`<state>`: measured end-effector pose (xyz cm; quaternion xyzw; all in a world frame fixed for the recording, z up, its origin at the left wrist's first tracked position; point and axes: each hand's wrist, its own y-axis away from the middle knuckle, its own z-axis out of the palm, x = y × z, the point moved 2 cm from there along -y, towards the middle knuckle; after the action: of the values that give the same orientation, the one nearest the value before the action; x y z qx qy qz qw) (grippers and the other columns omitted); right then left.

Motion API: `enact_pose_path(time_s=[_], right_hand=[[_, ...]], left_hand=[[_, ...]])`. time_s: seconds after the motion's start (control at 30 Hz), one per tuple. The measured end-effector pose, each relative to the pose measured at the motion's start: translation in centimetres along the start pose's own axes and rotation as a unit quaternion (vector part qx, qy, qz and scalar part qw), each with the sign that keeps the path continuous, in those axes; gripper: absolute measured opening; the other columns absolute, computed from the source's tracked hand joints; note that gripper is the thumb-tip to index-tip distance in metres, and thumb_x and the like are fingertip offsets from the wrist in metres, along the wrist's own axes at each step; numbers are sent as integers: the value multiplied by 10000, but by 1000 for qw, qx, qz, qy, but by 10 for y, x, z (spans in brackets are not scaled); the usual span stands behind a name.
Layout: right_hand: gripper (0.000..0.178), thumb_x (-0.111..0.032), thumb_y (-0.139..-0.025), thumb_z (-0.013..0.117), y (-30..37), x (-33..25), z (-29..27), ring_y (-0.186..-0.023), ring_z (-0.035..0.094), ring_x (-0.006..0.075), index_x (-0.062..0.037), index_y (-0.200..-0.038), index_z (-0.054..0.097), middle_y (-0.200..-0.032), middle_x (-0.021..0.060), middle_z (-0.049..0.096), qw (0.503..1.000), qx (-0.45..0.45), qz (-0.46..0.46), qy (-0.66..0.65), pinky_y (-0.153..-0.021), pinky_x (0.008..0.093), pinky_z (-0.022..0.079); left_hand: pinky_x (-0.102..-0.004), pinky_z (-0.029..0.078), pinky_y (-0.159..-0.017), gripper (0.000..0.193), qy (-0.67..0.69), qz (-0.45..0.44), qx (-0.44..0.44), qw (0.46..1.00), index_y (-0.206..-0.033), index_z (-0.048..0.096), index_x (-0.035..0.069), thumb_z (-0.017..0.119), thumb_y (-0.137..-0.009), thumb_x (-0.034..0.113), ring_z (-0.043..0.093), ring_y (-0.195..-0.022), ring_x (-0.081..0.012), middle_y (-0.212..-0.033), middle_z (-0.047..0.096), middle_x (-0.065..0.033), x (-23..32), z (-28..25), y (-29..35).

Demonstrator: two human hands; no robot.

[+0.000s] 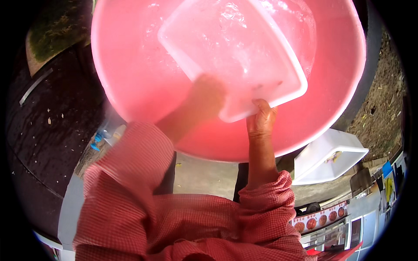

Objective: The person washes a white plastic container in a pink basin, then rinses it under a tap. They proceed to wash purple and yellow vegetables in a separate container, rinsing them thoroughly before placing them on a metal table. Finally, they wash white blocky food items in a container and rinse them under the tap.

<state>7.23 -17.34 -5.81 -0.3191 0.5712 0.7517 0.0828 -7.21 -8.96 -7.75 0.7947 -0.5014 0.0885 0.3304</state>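
Note:
A large round pink basin (130,82) with water in it fills the upper middle of the view. Inside its wall a white rectangular plastic tub (291,92) lies tilted, with water and a few small dark specks in it. My right hand (263,119) is closed on the tub's near rim, thumb over the inner side. Over the tub's near left edge is my left hand (206,96), smeared by motion. Its fingers cannot be made out, nor whether anything is in them.
Another white tub (307,167) lies on its side right of the basin, with small scraps inside. Near the basin's left side is a clear plastic bottle with a blue top (98,138). A stall front with food pictures (320,219) stands at lower right.

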Motion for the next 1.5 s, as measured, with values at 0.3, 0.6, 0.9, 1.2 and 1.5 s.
enact_pose_path(time_s=[0.3, 0.6, 0.9, 1.2, 1.5], right_hand=[[682, 85, -639, 471, 2, -9, -12, -1049, 512, 252, -29, -1307, 396, -1137, 109, 505, 1000, -7, 13, -2, -909, 384, 451], [655, 72, -634, 474, -36, -41, -36, -898, 550, 234, -19, -1282, 428, -1081, 130, 544, 990, -56, 67, 114, -753, 363, 505], [373, 61, -586, 492, -66, -79, -38, -676, 542, 170, 22, -950, 564, -805, 66, 578, 958, -114, 125, 232, -611, 267, 464], [381, 51, -604, 534, -46, -65, -49, -704, 564, 170, 1, -980, 569, -842, 67, 598, 969, -66, 155, 182, -636, 273, 487], [423, 86, -643, 506, -23, -8, -35, -771, 590, 195, 25, -1061, 537, -886, 87, 592, 975, -63, 210, 44, -701, 315, 503]], left_hand=[[-452, 433, -861, 283, -61, -140, -106, 983, -1031, 636, 92, 481, -849, 243, 550, -1032, -262, -1045, 622, -119, -27, -2, -12], [-436, 443, -823, 221, 43, -148, -172, 973, -887, 646, 40, 475, -824, 165, 588, -936, -266, -920, 641, -115, -61, -10, 6], [-415, 293, -1051, 291, -232, -42, 21, 972, -1035, 613, -29, 457, -829, 104, 493, -1122, -279, -1166, 563, -175, -118, -28, -34], [-440, 230, -1081, 502, -56, -118, -101, 986, -1250, 459, -46, 550, -803, 162, 344, -1276, -346, -1333, 429, -200, -83, 26, 3], [-481, 187, -1081, 479, 65, -101, 25, 992, -1261, 519, 142, 598, -798, 234, 327, -1309, -276, -1404, 376, -108, 2, 24, -55]])
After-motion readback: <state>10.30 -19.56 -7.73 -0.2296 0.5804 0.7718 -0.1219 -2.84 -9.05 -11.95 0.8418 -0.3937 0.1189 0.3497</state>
